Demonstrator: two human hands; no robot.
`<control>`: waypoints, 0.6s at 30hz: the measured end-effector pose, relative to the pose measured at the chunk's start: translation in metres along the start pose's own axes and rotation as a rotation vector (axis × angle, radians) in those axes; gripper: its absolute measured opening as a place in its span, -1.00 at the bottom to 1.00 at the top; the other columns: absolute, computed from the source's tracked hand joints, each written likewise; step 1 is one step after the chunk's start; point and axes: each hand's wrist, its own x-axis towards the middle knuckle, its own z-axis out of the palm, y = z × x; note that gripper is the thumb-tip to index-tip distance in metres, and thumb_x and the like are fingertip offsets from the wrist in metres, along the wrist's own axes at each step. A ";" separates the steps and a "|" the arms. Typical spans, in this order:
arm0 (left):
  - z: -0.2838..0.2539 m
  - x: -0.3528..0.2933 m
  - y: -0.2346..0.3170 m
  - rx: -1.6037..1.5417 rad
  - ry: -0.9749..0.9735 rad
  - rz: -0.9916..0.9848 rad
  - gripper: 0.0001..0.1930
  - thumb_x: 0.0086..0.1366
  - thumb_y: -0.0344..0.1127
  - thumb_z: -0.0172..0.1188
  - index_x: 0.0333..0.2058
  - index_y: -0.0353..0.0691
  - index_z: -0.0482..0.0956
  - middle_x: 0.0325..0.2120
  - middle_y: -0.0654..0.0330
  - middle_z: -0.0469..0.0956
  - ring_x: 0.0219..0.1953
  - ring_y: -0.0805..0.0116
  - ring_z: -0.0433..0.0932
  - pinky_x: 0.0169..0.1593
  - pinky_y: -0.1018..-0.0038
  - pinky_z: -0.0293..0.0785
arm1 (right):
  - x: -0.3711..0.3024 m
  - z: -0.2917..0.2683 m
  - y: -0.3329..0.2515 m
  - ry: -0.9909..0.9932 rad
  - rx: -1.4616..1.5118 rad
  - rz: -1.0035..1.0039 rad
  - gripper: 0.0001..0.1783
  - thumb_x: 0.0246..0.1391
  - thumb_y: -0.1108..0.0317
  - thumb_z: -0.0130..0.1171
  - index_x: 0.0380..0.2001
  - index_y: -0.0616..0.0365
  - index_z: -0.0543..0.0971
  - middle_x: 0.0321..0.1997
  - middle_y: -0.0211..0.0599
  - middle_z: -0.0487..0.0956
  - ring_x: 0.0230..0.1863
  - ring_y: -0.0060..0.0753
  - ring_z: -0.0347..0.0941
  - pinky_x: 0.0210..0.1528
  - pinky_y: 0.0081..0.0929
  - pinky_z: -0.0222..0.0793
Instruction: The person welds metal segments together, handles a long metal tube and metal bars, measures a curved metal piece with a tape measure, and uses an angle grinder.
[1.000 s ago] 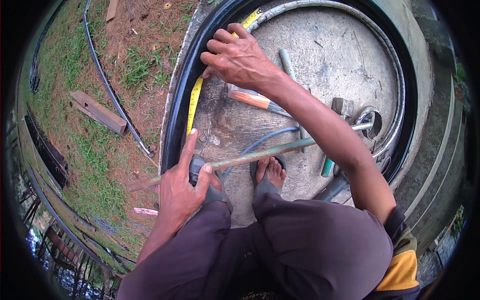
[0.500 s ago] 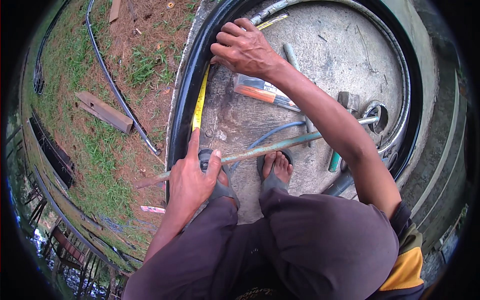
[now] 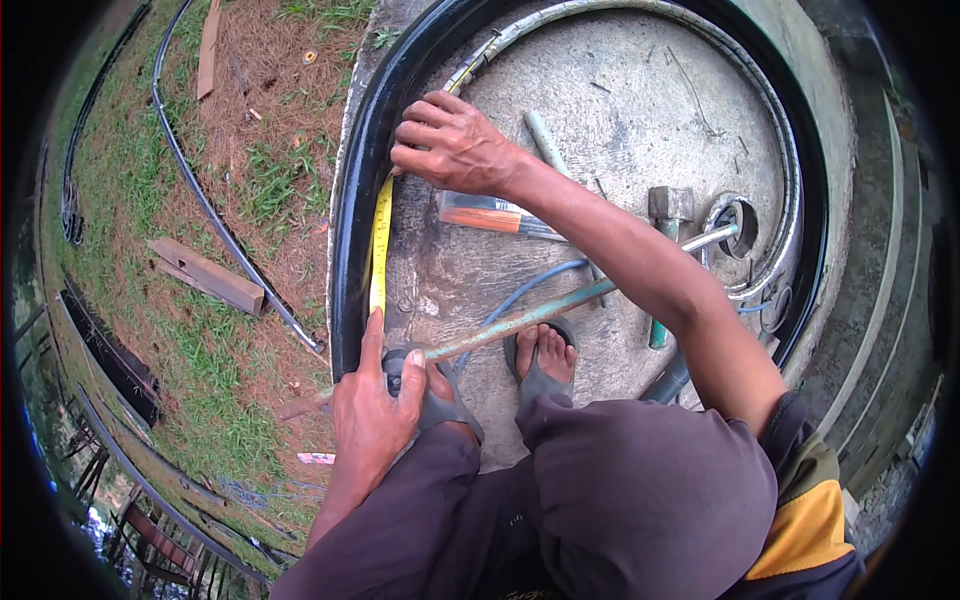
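Note:
A yellow tape measure strip (image 3: 380, 245) lies along the inner side of a curved black tube (image 3: 362, 190). My left hand (image 3: 372, 415) lays its stretched index finger on the tape's near end. Its thumb stands apart; the other fingers are mostly hidden. Farther along the tape, my right hand (image 3: 450, 145) is closed over it, knuckles up, beside the black tube. Past that hand curves a silvery tube or hose (image 3: 560, 15), with a bit of yellow against it. Whatever lies under the right palm is hidden.
A long greenish pipe (image 3: 520, 322) crosses in front of my feet. On the concrete lie a flat orange-and-clear package (image 3: 482, 217), a grey tube (image 3: 545, 140), a green-handled hammer (image 3: 670, 204), a metal ring (image 3: 722, 215) and a blue hose (image 3: 530, 285). Wooden pieces (image 3: 215, 275) lie on the grass.
The view has shifted, so the scene sits lower and farther left. Both hands stay at much the same places along the tape and black tube.

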 end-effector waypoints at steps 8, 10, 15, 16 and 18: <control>0.000 -0.010 -0.004 0.002 0.002 0.035 -0.28 0.35 -0.04 0.09 0.36 -0.31 0.17 -0.47 -0.33 0.58 -0.35 -0.33 0.61 -0.21 -0.04 0.50 | -0.009 0.007 -0.001 0.103 0.124 -0.005 -0.78 -0.12 0.36 0.26 -0.34 0.04 0.51 -0.20 -0.35 0.50 -0.05 -0.27 0.48 0.03 -0.27 0.46; 0.002 -0.010 -0.007 -0.012 -0.004 0.052 -0.28 0.35 -0.04 0.10 0.36 -0.30 0.16 -0.40 -0.35 0.59 -0.30 -0.34 0.61 -0.15 -0.04 0.49 | -0.009 0.008 0.002 0.079 0.160 -0.033 -0.74 -0.11 0.39 0.23 -0.27 0.05 0.50 -0.16 -0.32 0.49 -0.01 -0.23 0.47 0.06 -0.26 0.47; 0.005 -0.013 -0.016 -0.057 -0.007 0.002 -0.27 0.34 -0.06 0.11 0.37 -0.29 0.14 -0.32 -0.37 0.59 -0.23 -0.36 0.61 -0.06 -0.05 0.48 | -0.005 -0.002 0.010 0.055 0.157 -0.035 -0.72 -0.02 0.34 0.29 -0.20 0.05 0.53 -0.12 -0.32 0.52 0.07 -0.23 0.45 0.23 -0.20 0.37; 0.005 -0.015 -0.019 -0.066 -0.009 -0.015 -0.27 0.34 -0.07 0.11 0.38 -0.29 0.13 -0.32 -0.38 0.59 -0.22 -0.35 0.61 -0.05 -0.06 0.48 | -0.004 -0.006 0.012 0.070 0.161 -0.017 -0.72 0.00 0.33 0.30 -0.18 0.05 0.54 -0.10 -0.32 0.52 0.09 -0.23 0.45 0.26 -0.18 0.34; 0.005 -0.015 -0.021 -0.060 -0.004 -0.008 -0.26 0.34 -0.07 0.11 0.38 -0.30 0.12 -0.32 -0.38 0.59 -0.22 -0.36 0.61 -0.05 -0.06 0.49 | -0.011 -0.020 0.025 0.038 0.066 0.016 -0.75 -0.01 0.32 0.29 -0.22 0.04 0.56 -0.10 -0.33 0.55 0.09 -0.25 0.45 0.28 -0.19 0.32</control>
